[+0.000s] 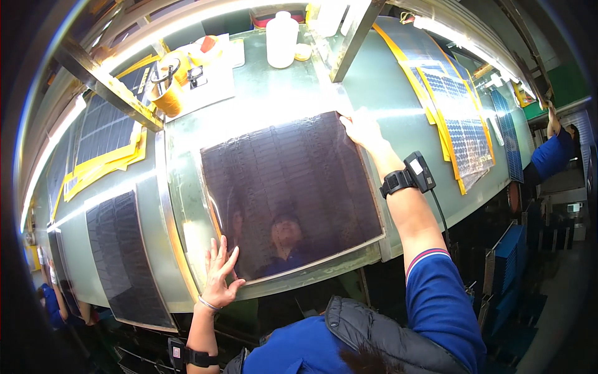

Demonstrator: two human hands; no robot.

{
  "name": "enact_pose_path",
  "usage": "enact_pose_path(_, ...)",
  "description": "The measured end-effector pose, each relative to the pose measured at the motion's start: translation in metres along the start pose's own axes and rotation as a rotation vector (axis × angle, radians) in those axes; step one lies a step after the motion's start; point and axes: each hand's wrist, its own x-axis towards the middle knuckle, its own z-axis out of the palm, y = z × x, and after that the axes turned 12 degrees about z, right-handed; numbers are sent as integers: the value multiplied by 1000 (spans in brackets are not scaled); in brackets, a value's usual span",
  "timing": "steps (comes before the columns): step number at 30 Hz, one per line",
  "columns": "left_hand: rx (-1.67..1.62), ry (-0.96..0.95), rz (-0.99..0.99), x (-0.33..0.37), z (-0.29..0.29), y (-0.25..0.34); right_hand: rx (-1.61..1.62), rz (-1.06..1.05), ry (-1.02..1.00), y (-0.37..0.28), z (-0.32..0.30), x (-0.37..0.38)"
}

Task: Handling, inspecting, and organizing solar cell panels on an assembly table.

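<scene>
A dark, glossy solar panel [293, 193] lies flat on the pale green tabletop in front of me, with a faint grid of cells and a reflection on its surface. My left hand [220, 274] is beside its near left corner, fingers spread and stretched out, the thumb close to the edge. At the far right corner, my right hand [363, 129] has its fingers bent over the panel's edge. Strong light washes out part of those fingers. A black strap with a small box [418, 171] sits on my right wrist.
An orange cup [167, 98] and a white bottle [282, 40] stand at the back. Yellow-edged panels lie at right [458, 118] and left [103, 143]. Another dark panel [124, 255] is on the left. Metal posts [107, 81] rise from the table. A co-worker [553, 149] stands far right.
</scene>
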Motion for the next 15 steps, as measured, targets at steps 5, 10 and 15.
enact_pose_path(5, 21, -21, -18, 1, 0, 2, -10, 0, -28, -7, -10, -1)
enact_pose_path(10, 170, 44, -80, -10, 5, 8, -402, -49, 151, -23, -16, -14)
enact_pose_path(15, 560, -215, -157, -4, 3, 34, -189, -125, 339, -34, 18, -31)
